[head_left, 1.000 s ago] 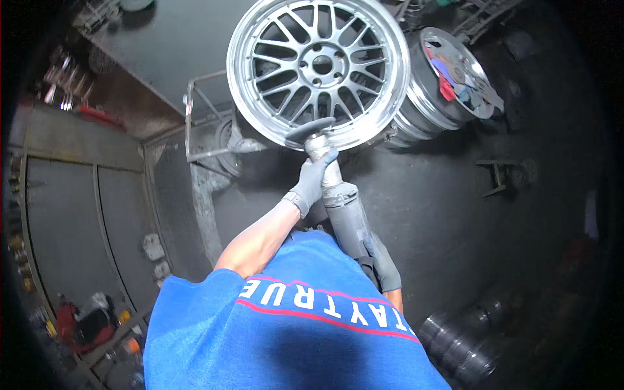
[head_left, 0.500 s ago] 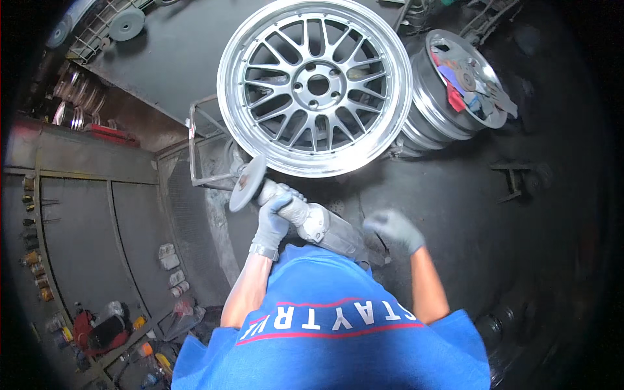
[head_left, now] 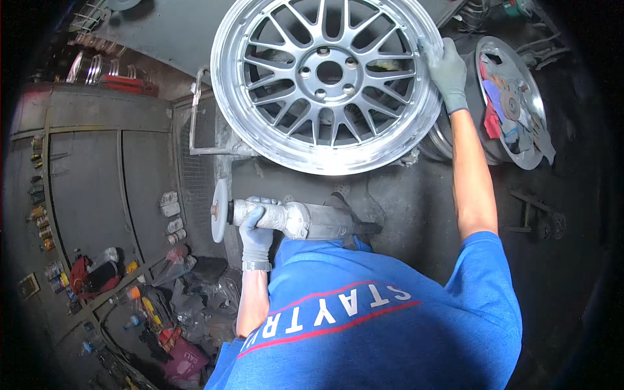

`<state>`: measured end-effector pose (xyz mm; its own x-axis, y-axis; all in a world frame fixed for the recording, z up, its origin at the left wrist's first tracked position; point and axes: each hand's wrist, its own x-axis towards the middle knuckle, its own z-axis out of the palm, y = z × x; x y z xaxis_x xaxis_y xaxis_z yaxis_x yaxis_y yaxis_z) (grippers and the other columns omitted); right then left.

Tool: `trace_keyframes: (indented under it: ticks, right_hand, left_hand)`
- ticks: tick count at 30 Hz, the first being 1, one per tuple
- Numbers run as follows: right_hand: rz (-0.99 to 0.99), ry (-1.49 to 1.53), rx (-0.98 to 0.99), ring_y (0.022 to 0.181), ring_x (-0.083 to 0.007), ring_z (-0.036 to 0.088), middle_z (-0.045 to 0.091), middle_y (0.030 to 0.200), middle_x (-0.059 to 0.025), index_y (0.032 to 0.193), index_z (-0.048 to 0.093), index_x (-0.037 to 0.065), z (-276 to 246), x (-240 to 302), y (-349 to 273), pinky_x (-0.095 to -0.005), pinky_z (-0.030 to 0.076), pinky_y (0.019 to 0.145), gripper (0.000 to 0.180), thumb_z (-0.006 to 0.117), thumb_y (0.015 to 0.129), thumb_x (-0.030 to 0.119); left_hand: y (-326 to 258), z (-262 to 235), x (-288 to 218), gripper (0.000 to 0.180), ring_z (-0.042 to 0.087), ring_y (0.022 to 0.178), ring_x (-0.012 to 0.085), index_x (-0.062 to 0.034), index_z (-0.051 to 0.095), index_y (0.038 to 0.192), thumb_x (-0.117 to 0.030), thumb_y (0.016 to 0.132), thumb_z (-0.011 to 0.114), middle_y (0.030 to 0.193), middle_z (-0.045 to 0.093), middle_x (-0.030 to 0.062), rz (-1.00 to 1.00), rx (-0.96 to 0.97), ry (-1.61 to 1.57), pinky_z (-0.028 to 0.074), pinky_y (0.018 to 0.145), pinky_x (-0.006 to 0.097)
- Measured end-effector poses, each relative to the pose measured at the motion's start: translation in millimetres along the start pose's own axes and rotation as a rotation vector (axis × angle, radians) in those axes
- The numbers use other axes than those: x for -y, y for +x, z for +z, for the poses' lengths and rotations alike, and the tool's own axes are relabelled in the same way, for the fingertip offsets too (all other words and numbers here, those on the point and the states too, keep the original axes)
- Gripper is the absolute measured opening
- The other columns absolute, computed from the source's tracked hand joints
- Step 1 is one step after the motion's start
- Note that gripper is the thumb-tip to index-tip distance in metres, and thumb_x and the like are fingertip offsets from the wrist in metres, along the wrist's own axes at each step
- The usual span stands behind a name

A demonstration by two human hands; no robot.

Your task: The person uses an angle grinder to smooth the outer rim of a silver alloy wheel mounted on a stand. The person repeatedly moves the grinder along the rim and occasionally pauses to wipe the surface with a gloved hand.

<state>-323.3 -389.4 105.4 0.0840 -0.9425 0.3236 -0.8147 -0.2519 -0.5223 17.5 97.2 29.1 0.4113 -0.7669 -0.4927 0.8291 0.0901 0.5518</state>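
A silver multi-spoke alloy wheel (head_left: 330, 107) with a bright polished lip faces up in front of me. My gloved right hand (head_left: 447, 73) grips the right side of its lip, the arm stretched out. My gloved left hand (head_left: 257, 232) is wrapped around the pale, taped front part of an angle polisher (head_left: 318, 221), held crosswise before my body. The polisher's round white disc (head_left: 221, 211) points left, apart from the wheel. The far edge of the wheel runs out of view at the top.
Right of the wheel, another rim (head_left: 534, 107) holds rags and discs. A metal bar frame (head_left: 195, 123) juts out at the left. Several jars and cans (head_left: 44, 227) line the left wall. Bags and loose items (head_left: 188, 351) lie at lower left; a small metal stand (head_left: 536, 214) is at right.
My right hand has gone from near the polisher's rear end up to the wheel's lip. The polisher has swung level, its disc now lower and farther left. My view has shifted.
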Motion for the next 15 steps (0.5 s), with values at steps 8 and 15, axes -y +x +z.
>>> trace_keyframes:
  ticks: [8,15]
  right_hand:
    - [0.007,0.061,-0.218,0.099,-0.0578,0.070,0.073,0.099,-0.0366,0.110,0.066,-0.001,17,-17,-55,-0.0632,0.052,0.084,0.057,0.070,0.102,0.055]
    - [0.378,0.228,-0.246,0.113,-0.0531,0.069,0.071,0.118,-0.0379,0.117,0.067,-0.009,58,-10,-198,-0.0570,0.052,0.096,0.060,0.068,0.105,0.050]
  left_hand:
    - [6,0,0,0.034,0.068,0.113,0.0309,-0.0055,0.062,0.122,-0.008,0.090,0.074,0.113,0.069,0.0140,-0.063,0.071,0.058,0.051,0.115,0.050]
    - [32,-21,-25,0.031,0.068,0.113,0.0305,-0.0025,0.061,0.124,-0.009,0.095,0.072,0.114,0.068,0.0148,-0.120,0.188,0.215,0.051,0.115,0.048]
